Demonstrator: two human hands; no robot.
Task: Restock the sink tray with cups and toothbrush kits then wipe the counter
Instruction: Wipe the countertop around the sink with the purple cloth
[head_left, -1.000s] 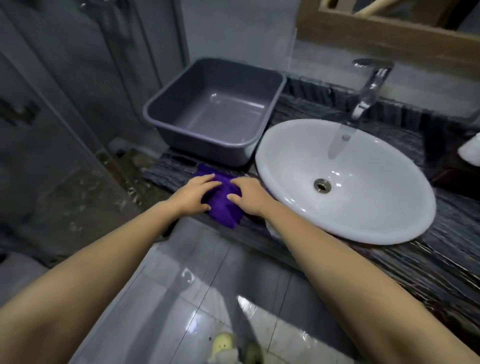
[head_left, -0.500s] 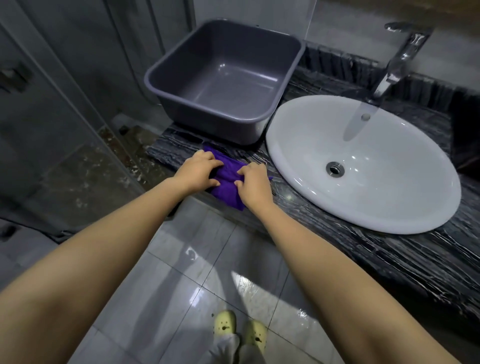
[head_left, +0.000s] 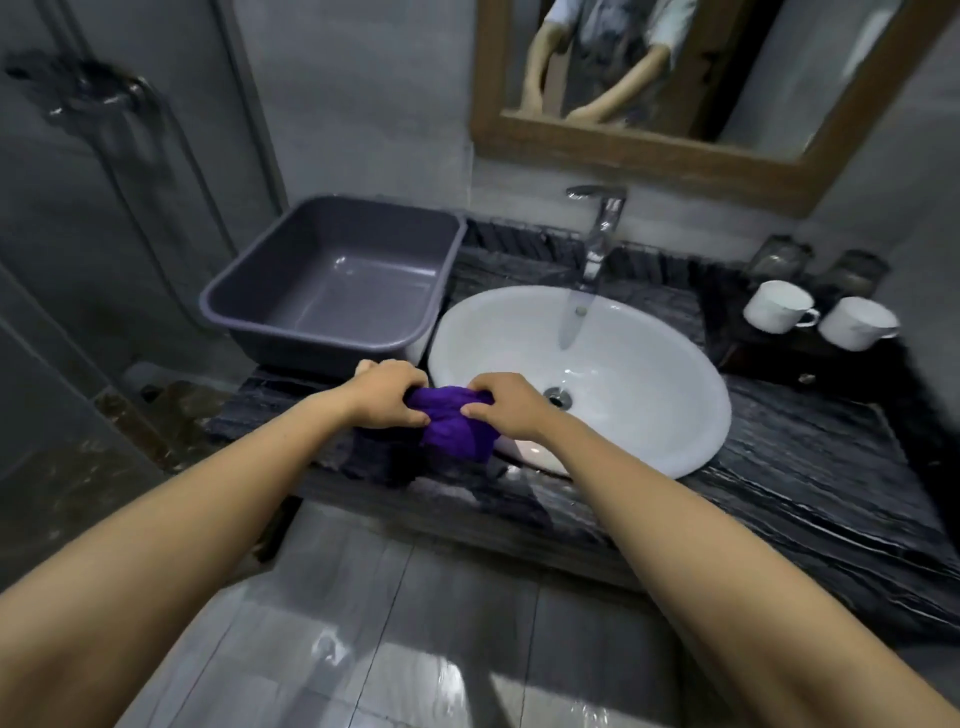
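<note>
Basin (head_left: 332, 291) blocks left; sink (head_left: 623, 364) crowds right.

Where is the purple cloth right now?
The purple cloth is bunched between the left hand and right hand at the front-left edge of the white sink, just in front of the grey tub.

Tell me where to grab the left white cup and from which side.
Take the left white cup by its loop handle, which sticks out on its right side toward the second white cup. Come from above and in front, since the gap between them looks narrow and jars stand close behind.
</note>
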